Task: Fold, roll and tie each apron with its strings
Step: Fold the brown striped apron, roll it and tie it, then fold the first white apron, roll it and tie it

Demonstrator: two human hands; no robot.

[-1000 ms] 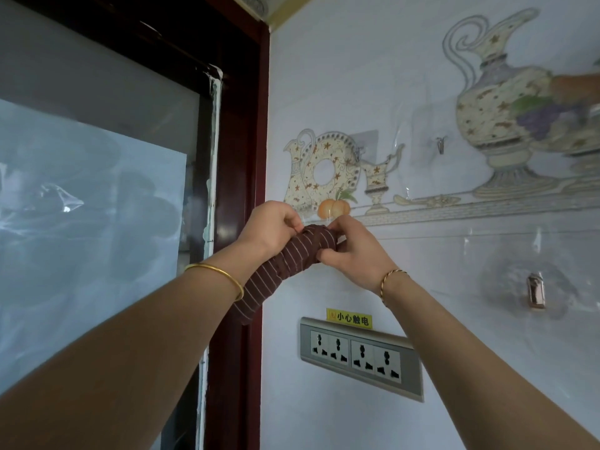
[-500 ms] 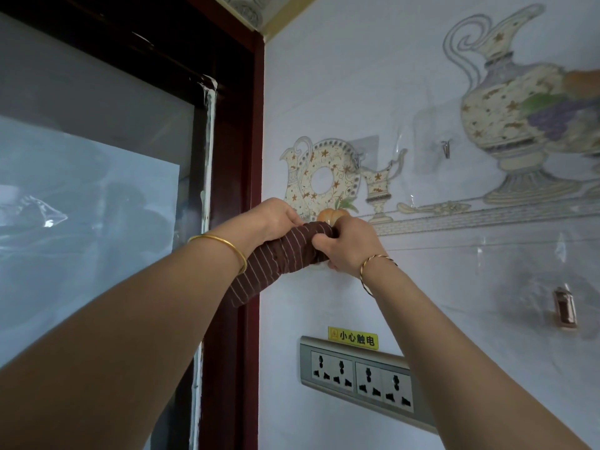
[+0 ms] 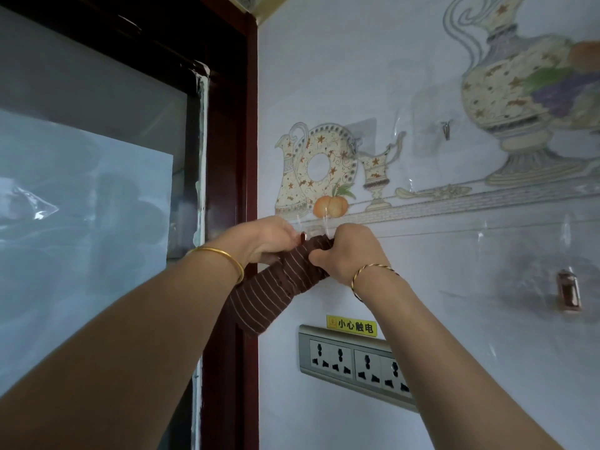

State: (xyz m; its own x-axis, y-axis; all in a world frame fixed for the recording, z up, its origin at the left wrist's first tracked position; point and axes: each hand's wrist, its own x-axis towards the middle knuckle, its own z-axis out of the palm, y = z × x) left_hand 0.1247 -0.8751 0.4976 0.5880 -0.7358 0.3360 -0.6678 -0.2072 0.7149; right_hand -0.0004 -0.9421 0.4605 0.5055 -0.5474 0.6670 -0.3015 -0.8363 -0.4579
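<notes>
A rolled brown apron with thin pale stripes (image 3: pixel 276 287) is held up against the white tiled wall, its lower end hanging down and left toward the door frame. My left hand (image 3: pixel 259 240) grips its upper part from the left. My right hand (image 3: pixel 347 251) grips the top end from the right, fingers curled round the cloth. The top of the roll sits just under a small wall hook (image 3: pixel 303 236), partly hidden by my fingers. The strings are not visible.
A dark red door frame (image 3: pixel 242 157) with a glass pane (image 3: pixel 84 222) stands at the left. Below my hands is a grey socket strip (image 3: pixel 354 362) with a yellow warning label (image 3: pixel 352 325). More hooks (image 3: pixel 446 128) and a copper-coloured hook (image 3: pixel 568 290) are stuck on the wall at the right.
Both hands with the rolled apron have stayed together at the wall, shifting slightly; the view moved, and the hands now sit just below the painted orange.
</notes>
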